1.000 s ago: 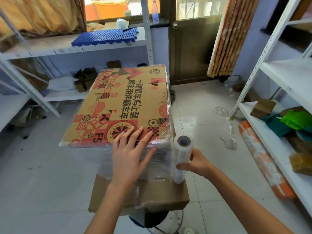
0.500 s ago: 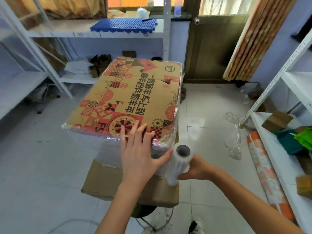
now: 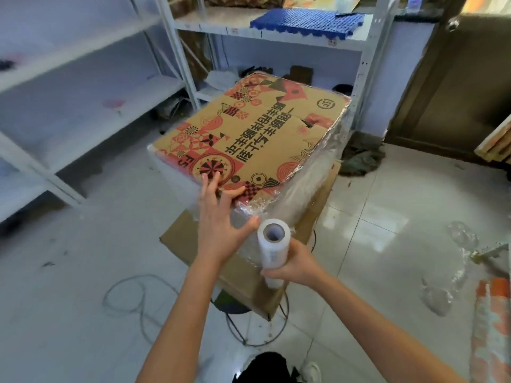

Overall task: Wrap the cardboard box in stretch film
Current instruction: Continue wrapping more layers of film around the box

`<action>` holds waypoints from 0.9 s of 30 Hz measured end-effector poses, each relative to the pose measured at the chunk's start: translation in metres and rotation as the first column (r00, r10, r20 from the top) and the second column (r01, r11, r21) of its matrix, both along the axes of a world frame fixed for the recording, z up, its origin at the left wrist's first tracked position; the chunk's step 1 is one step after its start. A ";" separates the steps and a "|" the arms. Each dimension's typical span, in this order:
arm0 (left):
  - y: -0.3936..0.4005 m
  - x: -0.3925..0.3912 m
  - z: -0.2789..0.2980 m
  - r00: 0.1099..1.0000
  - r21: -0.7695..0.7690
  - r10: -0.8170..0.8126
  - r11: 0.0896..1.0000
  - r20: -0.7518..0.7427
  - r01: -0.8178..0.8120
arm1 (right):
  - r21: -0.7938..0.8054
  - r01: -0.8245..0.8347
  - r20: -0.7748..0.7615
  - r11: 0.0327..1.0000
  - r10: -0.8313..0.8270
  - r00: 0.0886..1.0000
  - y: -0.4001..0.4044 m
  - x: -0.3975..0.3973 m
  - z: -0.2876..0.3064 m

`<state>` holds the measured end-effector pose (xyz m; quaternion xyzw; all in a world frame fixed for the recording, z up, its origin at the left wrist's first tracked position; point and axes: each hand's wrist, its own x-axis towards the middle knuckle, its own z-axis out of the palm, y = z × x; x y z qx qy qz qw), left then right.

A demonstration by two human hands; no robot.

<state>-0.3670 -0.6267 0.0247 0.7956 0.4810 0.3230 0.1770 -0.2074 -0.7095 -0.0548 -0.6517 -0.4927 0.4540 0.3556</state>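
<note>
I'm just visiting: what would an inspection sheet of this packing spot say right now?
Surface: plain cardboard sheet on a stool carries the job.
Job's things: printed cardboard box, film already over its near sides; stretch film roll upright at the near corner.
Clutter: loose film scraps on the floor.
Grips: left hand flat, fingers spread on the box corner; right hand grips the roll.
Cables: grey cable looped on the floor.
Surroundings: white shelving, blue mat, brown door.
</note>
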 end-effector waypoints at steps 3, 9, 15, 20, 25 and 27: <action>0.000 -0.003 0.003 1.000 -0.003 -0.001 1.000 0.016 0.002 | 0.029 -0.020 -0.049 0.999 0.021 0.999 -0.003 0.003 0.000; -0.001 -0.001 0.002 0.998 0.007 -0.011 1.000 0.054 0.011 | 0.056 -0.026 -0.156 0.998 0.035 0.987 0.000 0.013 -0.004; -0.006 -0.010 -0.003 0.995 0.077 -0.083 0.993 -0.057 0.087 | 0.013 -0.115 -0.137 0.993 0.115 0.984 0.002 0.014 -0.005; 0.001 -0.021 -0.004 0.977 0.106 -0.199 0.973 -0.083 0.207 | 0.011 -0.114 -0.150 0.993 0.115 0.982 0.005 0.017 -0.003; 0.004 -0.019 -0.006 0.987 0.120 -0.157 0.980 -0.021 0.159 | -0.003 -0.128 -0.154 0.992 0.126 0.980 0.008 0.017 -0.006; 0.006 -0.016 -0.009 0.990 0.140 -0.141 0.981 0.023 0.136 | -0.010 -0.154 -0.150 0.988 0.151 0.977 0.010 0.018 -0.005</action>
